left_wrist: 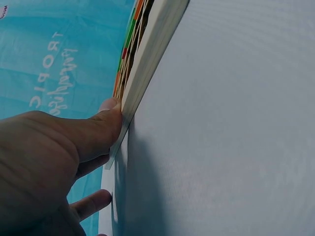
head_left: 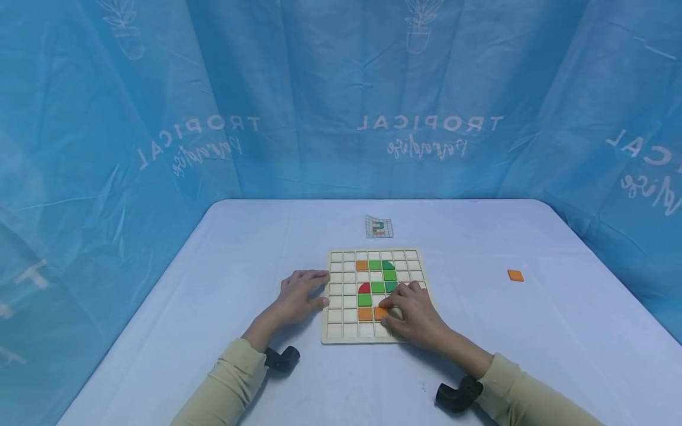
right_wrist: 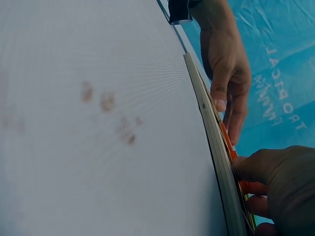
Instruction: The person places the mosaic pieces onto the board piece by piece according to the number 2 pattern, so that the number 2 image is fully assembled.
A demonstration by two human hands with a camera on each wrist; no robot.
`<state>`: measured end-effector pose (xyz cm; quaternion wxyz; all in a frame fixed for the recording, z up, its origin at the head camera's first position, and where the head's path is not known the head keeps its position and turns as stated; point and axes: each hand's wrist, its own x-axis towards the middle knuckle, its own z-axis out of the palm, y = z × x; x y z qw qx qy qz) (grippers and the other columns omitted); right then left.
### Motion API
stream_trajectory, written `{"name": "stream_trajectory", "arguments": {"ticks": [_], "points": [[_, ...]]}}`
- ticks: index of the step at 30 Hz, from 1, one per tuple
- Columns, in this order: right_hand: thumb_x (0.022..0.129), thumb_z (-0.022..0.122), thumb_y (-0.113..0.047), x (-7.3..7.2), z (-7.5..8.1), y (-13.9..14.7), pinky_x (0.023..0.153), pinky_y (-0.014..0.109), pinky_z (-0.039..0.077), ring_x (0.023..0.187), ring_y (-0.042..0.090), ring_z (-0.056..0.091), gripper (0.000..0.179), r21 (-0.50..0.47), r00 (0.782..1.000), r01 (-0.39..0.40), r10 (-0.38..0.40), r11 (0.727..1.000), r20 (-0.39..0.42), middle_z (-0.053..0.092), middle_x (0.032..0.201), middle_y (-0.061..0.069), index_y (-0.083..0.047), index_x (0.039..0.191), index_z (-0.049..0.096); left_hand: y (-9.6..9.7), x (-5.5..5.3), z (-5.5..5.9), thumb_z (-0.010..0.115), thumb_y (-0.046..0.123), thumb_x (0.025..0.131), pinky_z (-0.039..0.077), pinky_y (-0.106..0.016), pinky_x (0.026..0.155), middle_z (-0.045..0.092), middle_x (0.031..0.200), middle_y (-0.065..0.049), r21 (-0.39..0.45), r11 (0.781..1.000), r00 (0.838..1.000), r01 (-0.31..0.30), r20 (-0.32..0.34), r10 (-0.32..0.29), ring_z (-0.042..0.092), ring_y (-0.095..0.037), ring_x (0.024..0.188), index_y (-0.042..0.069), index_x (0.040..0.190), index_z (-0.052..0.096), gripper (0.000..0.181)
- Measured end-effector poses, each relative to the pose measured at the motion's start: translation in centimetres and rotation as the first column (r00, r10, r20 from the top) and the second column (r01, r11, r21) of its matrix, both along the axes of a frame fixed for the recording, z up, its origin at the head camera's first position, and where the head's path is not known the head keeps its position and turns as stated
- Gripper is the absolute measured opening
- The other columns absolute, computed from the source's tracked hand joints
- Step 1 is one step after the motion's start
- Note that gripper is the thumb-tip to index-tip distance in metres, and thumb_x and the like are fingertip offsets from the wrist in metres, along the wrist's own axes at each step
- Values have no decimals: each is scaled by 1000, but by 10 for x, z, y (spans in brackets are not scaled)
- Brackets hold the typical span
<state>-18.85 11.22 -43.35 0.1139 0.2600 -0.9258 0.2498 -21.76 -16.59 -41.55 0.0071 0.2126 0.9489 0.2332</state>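
A pale wooden grid board [head_left: 349,314] lies flat on the table. Along its left edge rest the thumb and fingertips of my left hand [head_left: 299,300], its fingers fairly straight. My right hand [head_left: 418,315] reaches over the board's lower right part, thumb and forefinger pinching an orange square tile [head_left: 380,313]. Directly left of that tile sits another orange square [head_left: 365,314], with a green square [head_left: 364,300] and a red rounded tile [head_left: 364,288] above it. More green tiles curve up to an orange square [head_left: 362,265] near the top. My right hand covers several cells.
Beyond the board lies a small card [head_left: 379,227] printed with a coloured grid pattern. One loose orange tile [head_left: 515,276] is on the white table [head_left: 256,236] far to the right. Blue curtains [head_left: 341,148] surround the table. Black wrist devices [head_left: 459,395] hang at both cuffs.
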Motion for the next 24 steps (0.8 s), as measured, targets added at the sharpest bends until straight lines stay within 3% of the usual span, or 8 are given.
{"name": "stream_trajectory", "arguments": {"ticks": [15, 20, 24], "points": [[75, 82, -19, 0, 1, 3, 74, 36, 33, 87, 15, 40, 21, -21, 1000, -10, 10, 1000, -10, 57, 94, -5, -15, 94, 75, 1, 2, 2, 67, 23, 92, 21, -57, 105, 44, 144, -6, 4, 1000, 1000, -4, 10, 4, 33, -33, 132, 5, 139, 50, 54], [75, 80, -15, -6, 6, 19, 73, 38, 32, 85, 16, 41, 22, -75, 999, -9, 6, 997, -48, 58, 92, -4, -12, 96, 75, 1, 1, 2, 67, 23, 92, 21, -57, 105, 45, 144, -7, 3, 1000, 1000, -3, 10, 3, 33, -34, 132, 4, 139, 50, 54], [76, 80, -11, -17, 8, 42, 73, 40, 32, 85, 21, 44, 22, -96, 997, 41, -47, 995, -63, 59, 91, 0, -8, 97, 74, 1, 1, 3, 67, 22, 92, 21, -57, 104, 44, 145, -7, 3, 1000, 1000, -1, 11, 1, 33, -34, 132, 4, 139, 50, 54]]}}
